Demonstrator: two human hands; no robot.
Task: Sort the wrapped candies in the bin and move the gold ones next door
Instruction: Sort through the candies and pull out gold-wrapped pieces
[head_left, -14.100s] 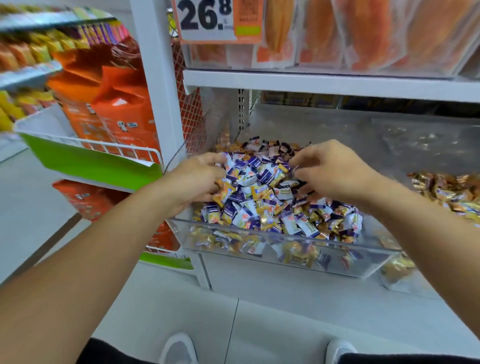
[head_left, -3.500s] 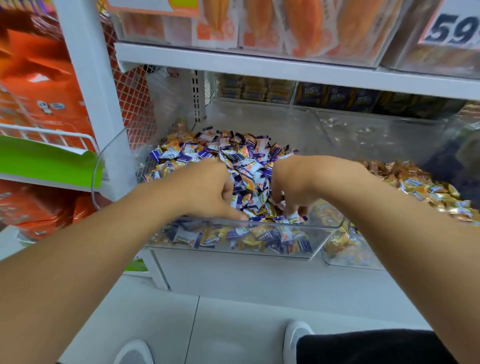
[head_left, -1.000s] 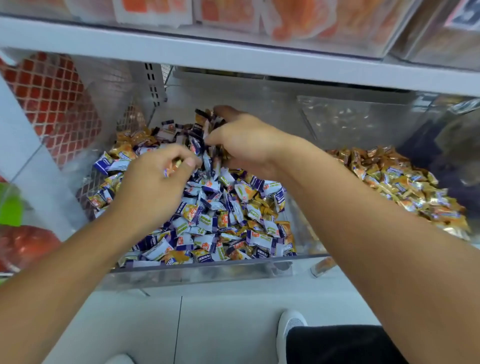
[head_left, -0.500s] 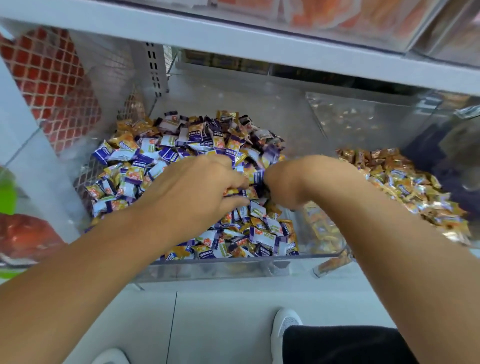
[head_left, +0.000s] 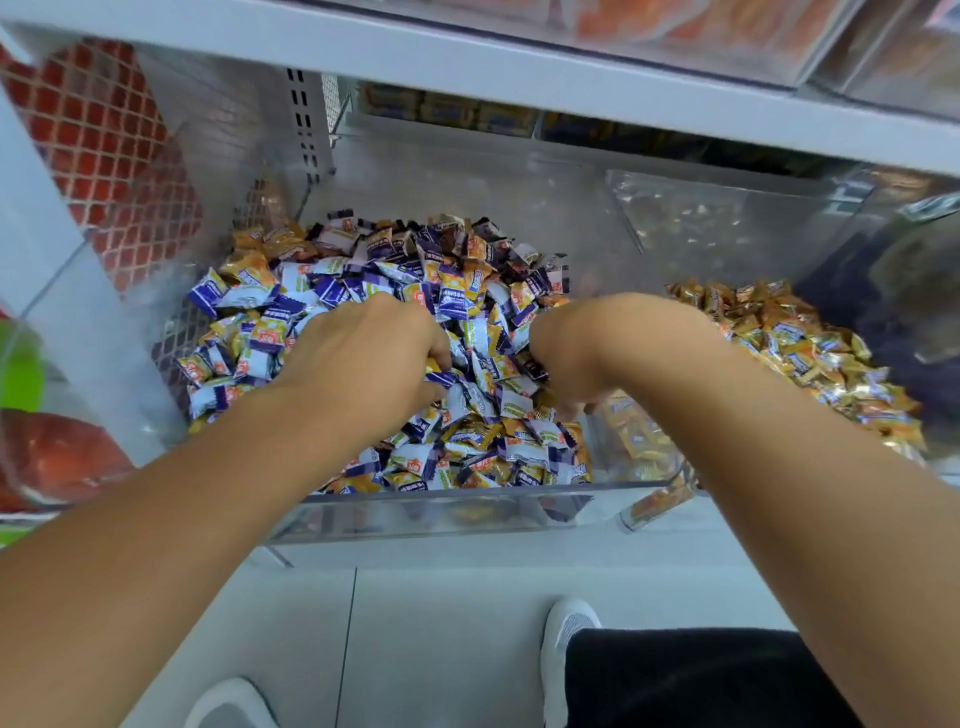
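Observation:
A clear plastic bin (head_left: 447, 512) on the shelf holds a heap of mixed wrapped candies (head_left: 395, 280), purple-and-white ones with gold ones scattered among them. The neighbouring clear bin on the right holds a pile of gold candies (head_left: 810, 358). My left hand (head_left: 358, 364) lies knuckles-up on the middle of the mixed heap, fingers curled down into the candies. My right hand (head_left: 566, 353) is bent at the wrist beside it, fingers dug down into the heap near the bin's right wall. What either hand holds is hidden under it.
A white shelf board (head_left: 519, 67) with orange packets on it hangs close above the bins. A white upright (head_left: 62, 291) and red mesh (head_left: 114, 156) stand at the left. Below are the grey floor and my white shoes (head_left: 563, 639).
A second ago my right hand reached to the back of the heap and my left pinched a candy at the left; both have come together in the heap's middle, fingers down.

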